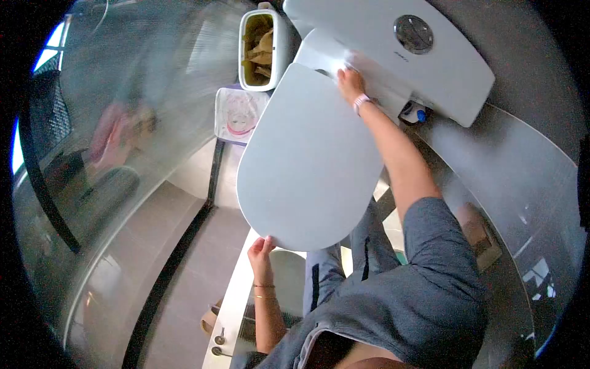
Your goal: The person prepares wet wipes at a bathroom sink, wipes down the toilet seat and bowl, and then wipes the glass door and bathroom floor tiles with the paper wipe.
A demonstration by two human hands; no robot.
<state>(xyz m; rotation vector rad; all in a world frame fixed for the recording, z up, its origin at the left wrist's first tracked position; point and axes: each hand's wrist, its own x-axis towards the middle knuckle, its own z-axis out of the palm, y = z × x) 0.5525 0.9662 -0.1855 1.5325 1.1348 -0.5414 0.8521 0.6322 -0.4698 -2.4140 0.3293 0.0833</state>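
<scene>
A white toilet lid (310,166) fills the middle of the view. My left hand (262,251) pinches its rounded front edge between thumb and fingers. Up at the hinge end, my right hand (351,85), with a pink-banded watch on the wrist, is closed and pressed against the toilet's white surface. A pale, blurred wipe (366,66) shows at its fingers; its outline is hard to make out. Behind it lies the white rear housing (455,74) with a round dark button (413,34).
An open white bin (279,52) with crumpled paper inside stands beside the toilet. Below it is a white-and-purple container (241,117). A glass panel (178,80) curves along the left. A blue-capped item (421,115) sits near the housing. A door handle (219,338) is low left.
</scene>
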